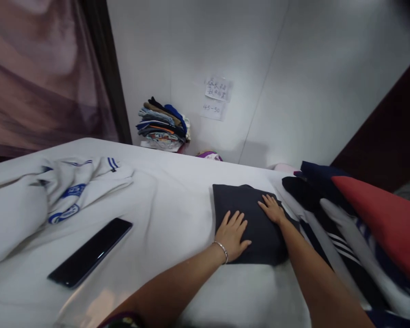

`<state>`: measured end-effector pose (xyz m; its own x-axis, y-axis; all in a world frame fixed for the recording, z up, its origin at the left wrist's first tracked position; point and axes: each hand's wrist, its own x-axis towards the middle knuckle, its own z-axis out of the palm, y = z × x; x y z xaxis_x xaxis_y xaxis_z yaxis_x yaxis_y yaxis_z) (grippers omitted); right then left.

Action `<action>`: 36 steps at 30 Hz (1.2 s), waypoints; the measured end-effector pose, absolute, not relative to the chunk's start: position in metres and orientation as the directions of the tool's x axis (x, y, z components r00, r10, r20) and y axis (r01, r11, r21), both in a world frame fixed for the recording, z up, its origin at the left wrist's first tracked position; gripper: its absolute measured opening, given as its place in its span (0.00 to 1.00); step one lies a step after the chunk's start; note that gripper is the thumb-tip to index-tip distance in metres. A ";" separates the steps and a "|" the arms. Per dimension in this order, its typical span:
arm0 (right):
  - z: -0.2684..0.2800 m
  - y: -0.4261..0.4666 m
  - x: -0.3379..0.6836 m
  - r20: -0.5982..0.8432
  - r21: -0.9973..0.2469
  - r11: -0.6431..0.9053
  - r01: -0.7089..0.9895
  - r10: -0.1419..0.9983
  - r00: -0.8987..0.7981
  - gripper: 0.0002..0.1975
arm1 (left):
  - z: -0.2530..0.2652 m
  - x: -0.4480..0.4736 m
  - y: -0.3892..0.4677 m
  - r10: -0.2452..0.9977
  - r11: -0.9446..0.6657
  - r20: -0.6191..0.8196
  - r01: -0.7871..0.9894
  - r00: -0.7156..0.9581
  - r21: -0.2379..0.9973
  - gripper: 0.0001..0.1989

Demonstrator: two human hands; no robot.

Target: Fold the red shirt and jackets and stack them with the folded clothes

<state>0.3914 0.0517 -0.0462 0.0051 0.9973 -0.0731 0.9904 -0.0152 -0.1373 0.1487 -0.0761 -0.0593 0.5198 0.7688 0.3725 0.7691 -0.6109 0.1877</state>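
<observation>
A dark garment (248,202), folded into a squarish bundle, lies on the white-covered table in front of me. My left hand (231,234), with a bracelet at the wrist, rests flat on its lower left part, fingers spread. Toward its upper right side my right hand (272,209) also lies flat on the cloth, with the fingers outstretched. Neither hand grips anything. The kind of garment cannot be made out in its folded state.
A black smartphone (92,253) lies left of the garment. Behind it is a crumpled white garment with blue markings (71,191). Loose clothes, including a red one (379,214), are heaped at right. A clothes stack (164,123) stands beyond the white table (177,182), near a paper note (218,89).
</observation>
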 end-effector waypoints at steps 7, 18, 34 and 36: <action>-0.064 0.058 0.403 -0.025 -0.136 0.036 0.990 0.999 -0.039 0.27 | -0.061 0.150 -0.075 0.768 -0.613 0.375 0.765 0.520 0.196 0.32; -0.033 0.060 0.385 -0.085 -0.093 -0.053 0.994 0.995 0.045 0.32 | -0.067 0.152 -0.071 0.763 -0.617 0.414 0.750 0.497 0.238 0.31; -0.039 0.086 0.346 -0.133 -0.148 0.020 0.989 0.990 -0.040 0.32 | -0.070 0.152 -0.069 0.761 -0.615 0.427 0.753 0.488 0.234 0.31; -0.031 0.082 0.353 -0.130 -0.157 0.008 0.988 0.991 -0.029 0.32 | -0.070 0.152 -0.069 0.755 -0.620 0.434 0.749 0.490 0.232 0.31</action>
<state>0.3532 0.0817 -0.0313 -0.0288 0.9911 -0.1298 0.9876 0.0081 -0.1566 0.1519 -0.0690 -0.0696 0.4905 0.7554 0.4345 0.7494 -0.6201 0.2322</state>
